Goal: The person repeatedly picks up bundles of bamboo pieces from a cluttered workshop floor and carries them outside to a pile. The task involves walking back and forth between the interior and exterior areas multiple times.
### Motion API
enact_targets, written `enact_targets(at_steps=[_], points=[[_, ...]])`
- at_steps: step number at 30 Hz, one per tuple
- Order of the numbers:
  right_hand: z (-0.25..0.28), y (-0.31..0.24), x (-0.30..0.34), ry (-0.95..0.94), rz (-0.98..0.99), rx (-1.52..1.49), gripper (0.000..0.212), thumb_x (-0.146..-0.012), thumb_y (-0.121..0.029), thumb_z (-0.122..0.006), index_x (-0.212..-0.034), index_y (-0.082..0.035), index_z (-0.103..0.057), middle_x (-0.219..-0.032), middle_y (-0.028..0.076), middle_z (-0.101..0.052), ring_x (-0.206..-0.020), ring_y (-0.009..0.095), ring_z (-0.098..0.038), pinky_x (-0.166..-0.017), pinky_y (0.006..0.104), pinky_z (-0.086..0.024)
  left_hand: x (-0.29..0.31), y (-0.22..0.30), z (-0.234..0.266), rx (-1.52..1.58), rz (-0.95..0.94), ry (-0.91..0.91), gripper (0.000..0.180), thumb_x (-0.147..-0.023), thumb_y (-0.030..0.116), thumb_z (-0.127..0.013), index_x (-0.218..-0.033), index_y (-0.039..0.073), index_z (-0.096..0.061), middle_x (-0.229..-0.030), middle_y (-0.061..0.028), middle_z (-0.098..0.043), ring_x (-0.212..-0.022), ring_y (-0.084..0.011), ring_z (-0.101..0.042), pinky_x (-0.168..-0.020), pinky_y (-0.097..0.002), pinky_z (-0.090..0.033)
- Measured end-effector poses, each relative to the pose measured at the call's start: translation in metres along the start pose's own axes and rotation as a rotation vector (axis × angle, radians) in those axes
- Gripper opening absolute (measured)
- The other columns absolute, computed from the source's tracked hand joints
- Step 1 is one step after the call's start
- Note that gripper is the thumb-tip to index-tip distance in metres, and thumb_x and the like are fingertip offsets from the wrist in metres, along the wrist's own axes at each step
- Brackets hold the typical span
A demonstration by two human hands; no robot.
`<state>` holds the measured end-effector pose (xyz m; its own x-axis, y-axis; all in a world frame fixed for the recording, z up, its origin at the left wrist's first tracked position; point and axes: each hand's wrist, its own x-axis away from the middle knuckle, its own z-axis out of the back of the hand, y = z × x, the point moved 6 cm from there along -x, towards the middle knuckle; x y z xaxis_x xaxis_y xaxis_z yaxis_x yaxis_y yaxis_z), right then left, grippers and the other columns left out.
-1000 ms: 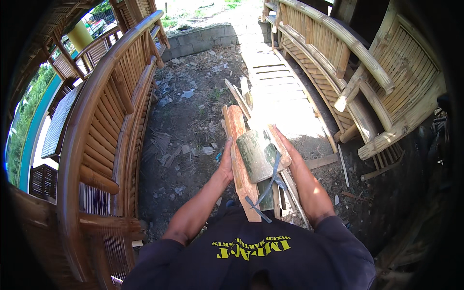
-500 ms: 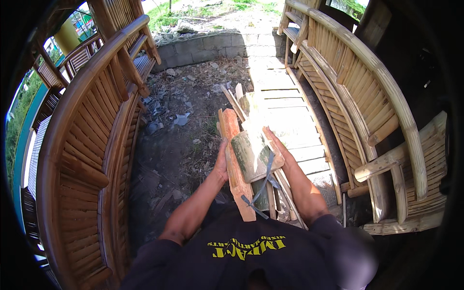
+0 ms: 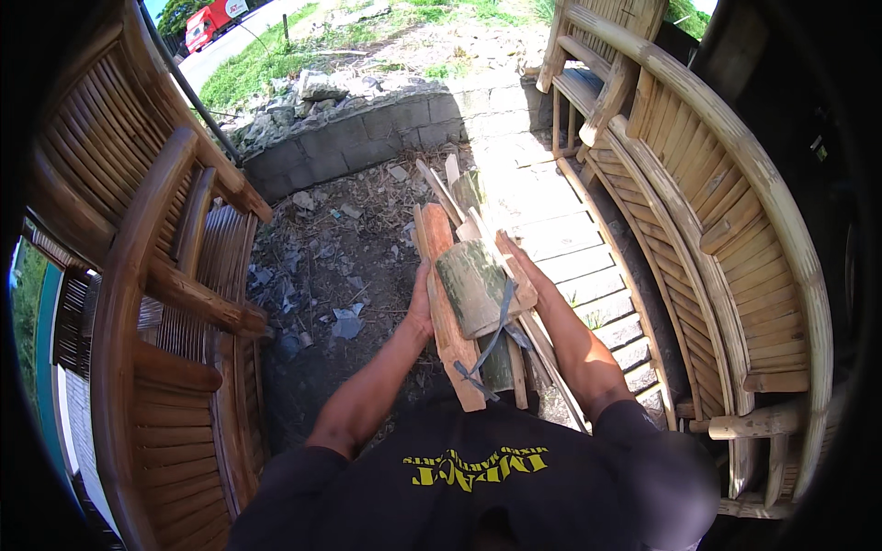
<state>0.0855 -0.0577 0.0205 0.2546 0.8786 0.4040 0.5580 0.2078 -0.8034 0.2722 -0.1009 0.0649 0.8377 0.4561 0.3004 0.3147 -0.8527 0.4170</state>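
Note:
Between my two hands is a bundle of wood scraps in front of my chest. A split bamboo piece (image 3: pixel 470 286) with mottled green and tan skin lies on top. A long reddish-brown wood block (image 3: pixel 449 317) runs along its left side, and thin wooden strips (image 3: pixel 439 191) stick out at the far end. A grey strip of tie (image 3: pixel 503 317) hangs over the near part. My left hand (image 3: pixel 422 301) is closed against the bundle's left side. My right hand (image 3: pixel 520 264) is closed on its right side. Most fingertips are hidden by the wood.
Bamboo benches stand on the left (image 3: pixel 165 367) and right (image 3: pixel 735 211). A low grey block wall (image 3: pixel 344 142) crosses ahead, with rubble (image 3: pixel 322 87) and grass behind it. Litter (image 3: pixel 347 321) lies on the dark ground. A sunlit slatted walkway (image 3: pixel 570 248) runs at right. A red truck (image 3: pixel 216 23) is far off.
The block wall and benches have come nearer as I move forward. The red truck has come into view at upper left. The bundle stays between my hands.

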Motion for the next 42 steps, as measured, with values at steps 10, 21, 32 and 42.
enact_targets(at_steps=[10,21,32,42], points=[[-0.055,-0.145,-0.416,-0.386,-0.201,-0.114,0.060,-0.099,-0.052,-0.043,-0.140,-0.008,-0.047,-0.128,0.011,-0.060,-0.109,0.018,-0.063,-0.090,0.0312,-0.053,-0.322,0.259,0.057,0.072,-0.152,0.035,0.074,-0.092,0.064,-0.044,-0.139,0.007,-0.044,-0.131,-0.0168,-0.056,-0.116,-0.0306,-0.058,-0.098,-0.0461,-0.050],[-0.135,-0.308,-0.818,-0.649,-0.504,-0.231,0.053,-0.098,-0.042,-0.051,-0.138,-0.007,-0.050,-0.125,0.013,-0.063,-0.101,0.020,-0.068,-0.086,0.0343,-0.058,-0.618,0.520,0.100,0.100,-0.480,0.284,0.076,-0.092,0.066,-0.040,-0.140,0.007,-0.043,-0.130,-0.0166,-0.056,-0.116,-0.0308,-0.058,-0.097,-0.0446,-0.051],[-0.094,-0.411,-1.176,-0.608,-0.561,-0.260,0.059,-0.098,-0.051,-0.047,-0.137,-0.007,-0.051,-0.121,0.011,-0.064,-0.099,0.016,-0.067,-0.084,0.0312,-0.057,-0.932,0.703,0.164,0.083,-0.434,0.406,0.077,-0.091,0.066,-0.043,-0.140,0.008,-0.043,-0.131,-0.0146,-0.056,-0.114,-0.0288,-0.058,-0.096,-0.0421,-0.050],[0.166,-0.763,-1.462,-0.319,-0.316,-0.398,0.052,-0.100,-0.043,-0.047,-0.141,-0.011,-0.048,-0.133,0.004,-0.058,-0.116,0.017,-0.058,-0.099,0.0311,-0.048,-1.416,0.807,-0.062,-0.024,-0.199,0.174,0.078,-0.092,0.065,-0.042,-0.145,0.008,-0.037,-0.138,-0.0162,-0.051,-0.120,-0.0314,-0.057,-0.098,-0.0456,-0.050]])
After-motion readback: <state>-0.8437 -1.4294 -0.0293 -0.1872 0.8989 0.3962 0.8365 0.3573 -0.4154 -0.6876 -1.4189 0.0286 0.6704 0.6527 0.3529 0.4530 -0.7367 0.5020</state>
